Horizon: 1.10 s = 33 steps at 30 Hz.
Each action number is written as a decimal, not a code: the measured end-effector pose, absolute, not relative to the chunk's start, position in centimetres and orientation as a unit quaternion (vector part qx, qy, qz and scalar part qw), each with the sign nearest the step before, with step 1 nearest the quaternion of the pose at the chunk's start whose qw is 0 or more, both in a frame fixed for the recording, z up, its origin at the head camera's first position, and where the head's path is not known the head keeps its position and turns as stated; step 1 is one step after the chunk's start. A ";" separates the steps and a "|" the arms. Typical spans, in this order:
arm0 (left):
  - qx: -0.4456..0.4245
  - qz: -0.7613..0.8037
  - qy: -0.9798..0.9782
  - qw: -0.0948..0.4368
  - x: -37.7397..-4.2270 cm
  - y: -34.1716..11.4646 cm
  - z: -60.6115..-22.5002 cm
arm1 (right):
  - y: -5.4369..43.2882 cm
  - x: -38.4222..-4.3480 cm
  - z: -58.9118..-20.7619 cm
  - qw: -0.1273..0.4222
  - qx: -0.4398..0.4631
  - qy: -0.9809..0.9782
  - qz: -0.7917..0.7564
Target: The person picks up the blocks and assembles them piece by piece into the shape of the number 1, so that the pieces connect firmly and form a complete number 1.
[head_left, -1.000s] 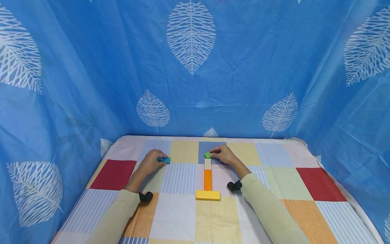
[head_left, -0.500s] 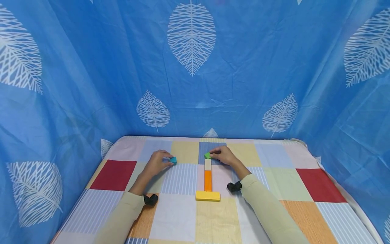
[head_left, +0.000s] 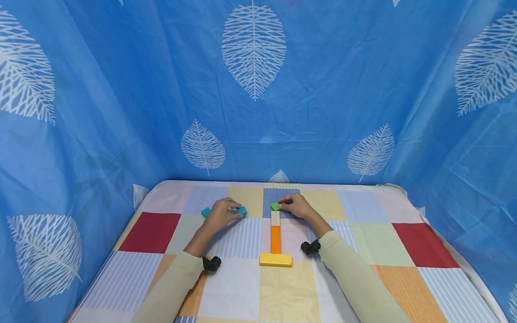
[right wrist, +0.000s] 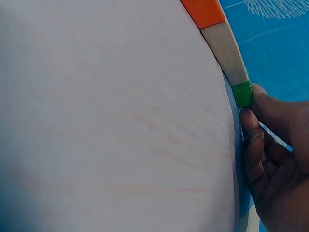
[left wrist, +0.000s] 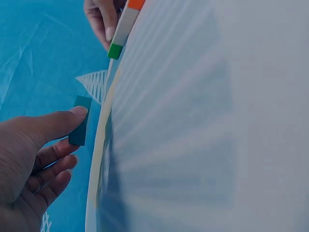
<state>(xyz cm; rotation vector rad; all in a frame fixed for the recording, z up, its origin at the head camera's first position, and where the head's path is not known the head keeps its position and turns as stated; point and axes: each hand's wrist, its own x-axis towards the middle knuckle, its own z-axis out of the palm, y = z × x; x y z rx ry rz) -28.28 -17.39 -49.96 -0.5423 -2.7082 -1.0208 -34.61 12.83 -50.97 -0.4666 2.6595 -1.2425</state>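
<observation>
My left hand (head_left: 221, 214) pinches a teal block (head_left: 241, 211) between thumb and fingers, left of the row of blocks; the left wrist view shows the teal block (left wrist: 80, 121) under the thumb tip. A second teal block (head_left: 206, 212) lies just behind that hand, on its left. At the far end of the row, my right hand (head_left: 298, 205) pinches a small green block (head_left: 275, 206). The green block (right wrist: 242, 94) meets the end of a plain wood block (right wrist: 226, 52) in the right wrist view. Nearer me come an orange block (head_left: 275, 239) and a yellow block (head_left: 275, 259) laid crosswise.
A patchwork cloth (head_left: 230, 287) covers the table. Blue curtains (head_left: 307, 89) with white leaf prints stand behind it and on both sides. Each wrist wears a small black camera, such as the left camera (head_left: 212, 263).
My left hand has moved right with the teal block, closer to the row. The second teal block now shows on the cloth behind it. My right hand and the green block have stayed in place.
</observation>
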 end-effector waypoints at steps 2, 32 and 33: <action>-0.181 -0.345 -0.916 0.100 -28.4 -16.9 -49.9 | 12.9 -34.6 -50.9 0.086 -0.157 0.891 -0.416; -0.145 -0.373 -0.915 0.056 -29.6 -15.2 -51.3 | 12.9 -34.6 -50.7 0.096 -0.158 0.889 -0.419; -0.149 -0.373 -0.914 0.059 -29.6 -15.2 -51.3 | 12.9 -34.5 -50.7 0.095 -0.159 0.889 -0.418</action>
